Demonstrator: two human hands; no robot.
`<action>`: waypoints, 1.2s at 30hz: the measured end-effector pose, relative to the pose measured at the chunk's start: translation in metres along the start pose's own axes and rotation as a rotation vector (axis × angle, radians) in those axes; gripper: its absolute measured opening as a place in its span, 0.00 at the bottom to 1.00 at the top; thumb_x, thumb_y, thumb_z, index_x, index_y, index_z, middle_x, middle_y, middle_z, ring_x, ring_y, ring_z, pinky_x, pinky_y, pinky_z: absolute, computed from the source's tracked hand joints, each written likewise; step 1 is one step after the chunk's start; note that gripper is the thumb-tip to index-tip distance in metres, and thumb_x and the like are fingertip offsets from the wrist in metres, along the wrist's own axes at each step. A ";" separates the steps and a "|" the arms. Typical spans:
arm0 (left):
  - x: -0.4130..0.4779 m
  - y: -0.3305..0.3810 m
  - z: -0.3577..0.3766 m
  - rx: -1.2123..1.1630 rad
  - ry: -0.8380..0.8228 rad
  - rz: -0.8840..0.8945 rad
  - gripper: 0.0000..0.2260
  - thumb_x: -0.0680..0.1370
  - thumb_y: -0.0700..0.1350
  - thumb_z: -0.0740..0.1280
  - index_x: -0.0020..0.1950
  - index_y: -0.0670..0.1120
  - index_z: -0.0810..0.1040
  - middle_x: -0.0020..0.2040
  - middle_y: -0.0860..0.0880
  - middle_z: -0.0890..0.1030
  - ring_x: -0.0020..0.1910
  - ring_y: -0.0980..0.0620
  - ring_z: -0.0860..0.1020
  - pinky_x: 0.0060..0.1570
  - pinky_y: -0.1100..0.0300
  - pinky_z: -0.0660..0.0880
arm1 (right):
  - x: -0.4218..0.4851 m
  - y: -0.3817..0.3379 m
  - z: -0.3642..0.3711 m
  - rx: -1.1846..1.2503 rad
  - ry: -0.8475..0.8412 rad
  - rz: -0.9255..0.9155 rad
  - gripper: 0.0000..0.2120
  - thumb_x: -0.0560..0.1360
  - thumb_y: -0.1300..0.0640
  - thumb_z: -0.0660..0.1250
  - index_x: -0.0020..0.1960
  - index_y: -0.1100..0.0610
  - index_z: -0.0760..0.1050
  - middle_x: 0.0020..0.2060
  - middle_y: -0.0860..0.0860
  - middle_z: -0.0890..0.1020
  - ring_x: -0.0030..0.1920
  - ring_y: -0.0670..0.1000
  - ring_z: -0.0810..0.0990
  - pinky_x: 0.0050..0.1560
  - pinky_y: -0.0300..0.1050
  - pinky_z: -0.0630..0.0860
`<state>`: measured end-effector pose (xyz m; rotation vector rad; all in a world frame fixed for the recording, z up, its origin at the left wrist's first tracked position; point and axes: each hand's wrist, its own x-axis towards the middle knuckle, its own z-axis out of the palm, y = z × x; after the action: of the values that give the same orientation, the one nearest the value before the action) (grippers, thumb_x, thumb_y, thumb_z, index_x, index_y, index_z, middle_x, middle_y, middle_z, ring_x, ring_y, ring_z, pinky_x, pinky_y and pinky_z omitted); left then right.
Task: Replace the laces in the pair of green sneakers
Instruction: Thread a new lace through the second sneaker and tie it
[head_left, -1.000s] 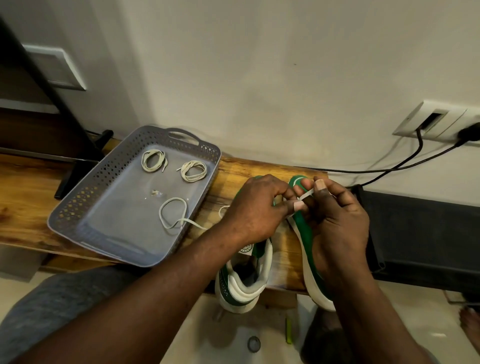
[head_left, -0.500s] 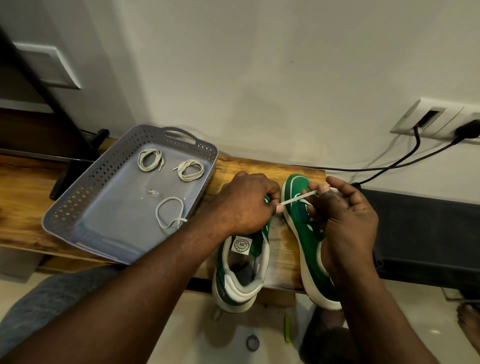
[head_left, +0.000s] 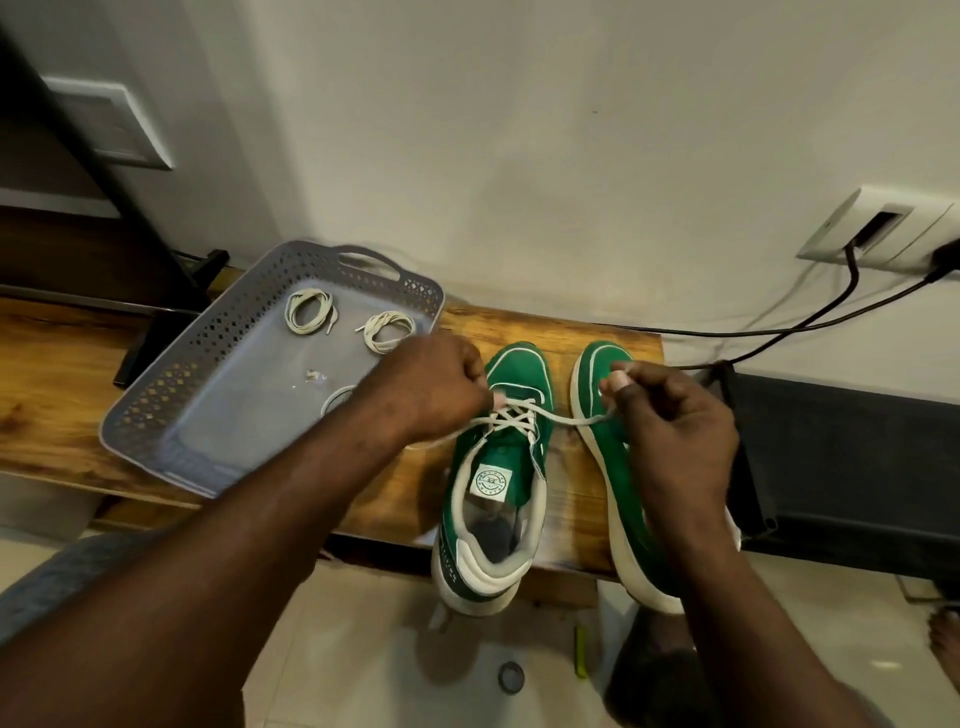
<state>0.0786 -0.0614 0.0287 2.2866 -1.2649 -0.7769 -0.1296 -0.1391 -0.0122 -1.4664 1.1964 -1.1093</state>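
Lace (head_left: 511, 418) crossed through toe-end eyelets of centre-frame sneaker (head_left: 498, 499) on bench (head_left: 597, 338); ends pinched by left hand (head_left: 431, 395) and right hand (head_left: 670, 431), held taut. Judged mid-lacing; next called for threading ends through following eyelets. Second sneaker (head_left: 597, 374) just right.

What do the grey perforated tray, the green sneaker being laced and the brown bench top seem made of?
Grey perforated tray: likely moulded plastic, matte; uniform lattice holes, integral handle.
Green sneaker: matte fabric, perhaps suede or canvas; no shine, white piping.
Brown bench top: wood or wood-look laminate, semi-gloss; grain pattern, light reflections.
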 end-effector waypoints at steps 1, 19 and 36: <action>-0.006 -0.003 0.004 0.022 -0.078 -0.027 0.10 0.73 0.55 0.80 0.44 0.51 0.82 0.42 0.54 0.84 0.43 0.53 0.82 0.51 0.52 0.82 | -0.003 0.003 0.005 -0.046 -0.035 -0.036 0.05 0.78 0.58 0.75 0.54 0.52 0.86 0.46 0.45 0.88 0.49 0.44 0.87 0.55 0.51 0.85; -0.020 -0.053 0.031 -0.705 -0.152 -0.340 0.06 0.79 0.33 0.73 0.54 0.40 0.82 0.48 0.42 0.88 0.46 0.43 0.88 0.49 0.46 0.86 | -0.022 0.023 0.061 -0.881 -0.404 -0.447 0.06 0.73 0.51 0.77 0.50 0.44 0.85 0.45 0.41 0.85 0.53 0.51 0.75 0.52 0.54 0.73; -0.026 -0.053 0.037 -0.299 0.008 0.021 0.11 0.73 0.43 0.80 0.53 0.54 0.88 0.41 0.57 0.87 0.41 0.59 0.85 0.49 0.51 0.85 | -0.024 0.018 0.063 -0.915 -0.398 -0.525 0.05 0.70 0.48 0.74 0.43 0.48 0.82 0.40 0.43 0.83 0.50 0.51 0.75 0.54 0.56 0.71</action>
<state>0.0766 -0.0159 -0.0236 2.0322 -1.0856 -0.8837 -0.0742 -0.1109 -0.0427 -2.6673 1.0925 -0.5033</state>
